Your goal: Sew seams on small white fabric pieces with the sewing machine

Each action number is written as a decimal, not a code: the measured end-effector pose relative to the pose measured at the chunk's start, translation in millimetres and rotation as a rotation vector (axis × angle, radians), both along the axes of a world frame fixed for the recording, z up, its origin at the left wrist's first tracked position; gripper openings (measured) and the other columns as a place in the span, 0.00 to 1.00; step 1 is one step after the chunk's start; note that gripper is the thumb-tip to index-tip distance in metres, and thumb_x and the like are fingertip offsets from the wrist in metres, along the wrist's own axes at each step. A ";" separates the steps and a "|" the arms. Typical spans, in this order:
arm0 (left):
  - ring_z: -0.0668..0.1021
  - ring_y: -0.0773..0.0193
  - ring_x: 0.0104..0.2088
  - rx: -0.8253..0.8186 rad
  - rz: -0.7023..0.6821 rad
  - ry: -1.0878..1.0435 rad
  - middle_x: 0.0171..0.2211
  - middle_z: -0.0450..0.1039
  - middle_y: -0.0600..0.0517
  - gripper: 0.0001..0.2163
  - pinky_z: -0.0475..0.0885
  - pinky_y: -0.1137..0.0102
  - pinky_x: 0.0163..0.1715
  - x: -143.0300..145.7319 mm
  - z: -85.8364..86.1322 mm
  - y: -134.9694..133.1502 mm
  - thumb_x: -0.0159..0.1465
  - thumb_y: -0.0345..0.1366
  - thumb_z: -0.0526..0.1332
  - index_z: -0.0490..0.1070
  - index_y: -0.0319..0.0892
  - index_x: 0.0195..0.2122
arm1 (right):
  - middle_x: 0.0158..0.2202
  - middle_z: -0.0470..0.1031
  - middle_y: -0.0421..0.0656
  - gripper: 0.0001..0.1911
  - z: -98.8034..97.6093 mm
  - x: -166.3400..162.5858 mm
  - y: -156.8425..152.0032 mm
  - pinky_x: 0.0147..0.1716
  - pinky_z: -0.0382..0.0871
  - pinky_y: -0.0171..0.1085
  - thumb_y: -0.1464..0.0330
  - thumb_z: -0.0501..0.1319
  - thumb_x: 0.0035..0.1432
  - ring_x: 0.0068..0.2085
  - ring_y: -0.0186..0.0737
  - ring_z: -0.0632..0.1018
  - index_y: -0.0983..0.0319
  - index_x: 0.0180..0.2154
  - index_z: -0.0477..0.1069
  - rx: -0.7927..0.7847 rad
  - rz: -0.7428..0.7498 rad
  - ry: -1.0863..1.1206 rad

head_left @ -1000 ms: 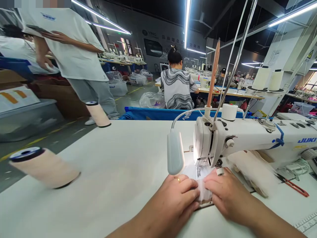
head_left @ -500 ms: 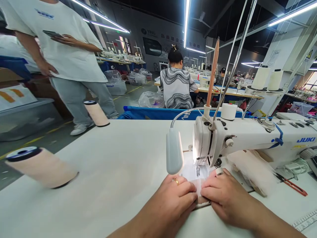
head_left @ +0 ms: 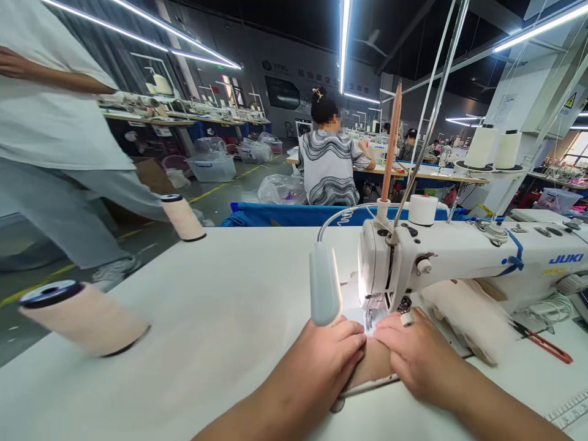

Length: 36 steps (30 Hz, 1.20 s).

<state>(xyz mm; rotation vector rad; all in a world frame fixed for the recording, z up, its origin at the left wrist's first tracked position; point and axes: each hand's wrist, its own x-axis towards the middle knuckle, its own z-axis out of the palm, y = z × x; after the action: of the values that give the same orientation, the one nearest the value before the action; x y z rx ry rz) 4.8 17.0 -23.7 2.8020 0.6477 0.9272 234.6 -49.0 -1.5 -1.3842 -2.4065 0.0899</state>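
Note:
Both my hands work at the needle of a white sewing machine (head_left: 383,260). My left hand (head_left: 328,355) lies just left of the presser foot (head_left: 371,303), fingers pressed together on thin, pale fabric (head_left: 370,329). On the other side, my right hand (head_left: 416,355) pinches the same fabric close in front of the foot. Much of the fabric is hidden under the fingers, so its shape cannot be made out. A brownish surface shows between my wrists. The lit lamp (head_left: 325,285) hangs over my left fingers.
Two beige thread cones (head_left: 87,318) stand on the white table (head_left: 220,294) at left. Under the machine arm lies beige fabric (head_left: 463,312), with red-handled thread snips (head_left: 544,344) beside it. A person (head_left: 50,110) stands at left; another sits ahead.
My hands have shifted slightly toward the needle with the fabric, and more brownish surface shows between them. The standing person has moved left.

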 end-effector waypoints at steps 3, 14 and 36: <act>0.82 0.54 0.40 -0.020 0.027 0.000 0.42 0.84 0.47 0.17 0.74 0.58 0.42 0.9 1.5 2.2 0.75 0.27 0.50 0.80 0.45 0.44 | 0.47 0.80 0.44 0.17 1.8 -1.6 1.5 0.46 0.66 0.44 0.82 0.58 0.57 0.44 0.48 0.71 0.59 0.43 0.74 0.006 -0.040 -0.011; 0.77 0.40 0.59 -0.035 0.248 0.108 0.63 0.76 0.41 0.18 0.77 0.51 0.53 -13.6 -10.8 12.3 0.72 0.42 0.61 0.70 0.47 0.62 | 0.53 0.82 0.48 0.22 -8.6 1.0 1.7 0.49 0.70 0.46 0.79 0.58 0.63 0.49 0.53 0.73 0.61 0.57 0.75 0.077 -0.084 0.028; 0.77 0.54 0.25 -0.330 0.369 0.466 0.25 0.74 0.52 0.06 0.65 0.66 0.29 -17.7 49.7 -21.0 0.68 0.32 0.57 0.72 0.46 0.34 | 0.41 0.81 0.42 0.13 -9.6 -25.0 -9.8 0.49 0.68 0.46 0.73 0.64 0.59 0.45 0.48 0.79 0.56 0.47 0.75 -0.099 0.289 0.360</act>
<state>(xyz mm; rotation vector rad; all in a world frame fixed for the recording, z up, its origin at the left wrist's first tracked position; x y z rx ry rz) -12.9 -4.0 26.0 2.6406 1.2765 0.1581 209.6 -58.8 -11.0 -0.9501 -2.2960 0.4947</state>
